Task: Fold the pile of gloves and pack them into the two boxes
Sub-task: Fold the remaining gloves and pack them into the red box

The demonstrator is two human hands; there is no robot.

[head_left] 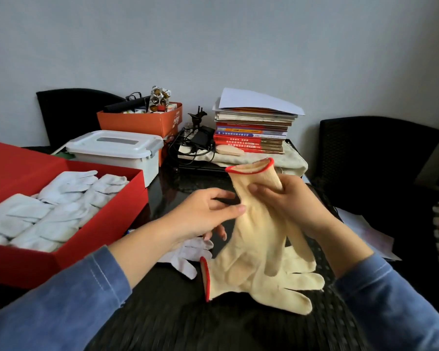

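My right hand (pixel 293 202) grips a cream knit glove (pixel 257 225) with a red-trimmed cuff just below the cuff, holding it upright above the table with its fingers hanging down. My left hand (pixel 204 215) touches the glove's left side with thumb and fingertips. A second cream glove (pixel 259 282) lies flat on the dark table beneath, cuff to the left. A white glove (pixel 185 257) lies partly under my left hand. The open red box (pixel 91 234) at the left holds several folded white gloves (pixel 58 206).
A white lidded plastic bin (pixel 117 150) stands behind the red box, with an orange box (pixel 142 120) of odds and ends further back. A stack of books (pixel 254 127), cables and a cloth fill the back. Black chairs (pixel 375 158) stand beyond the table.
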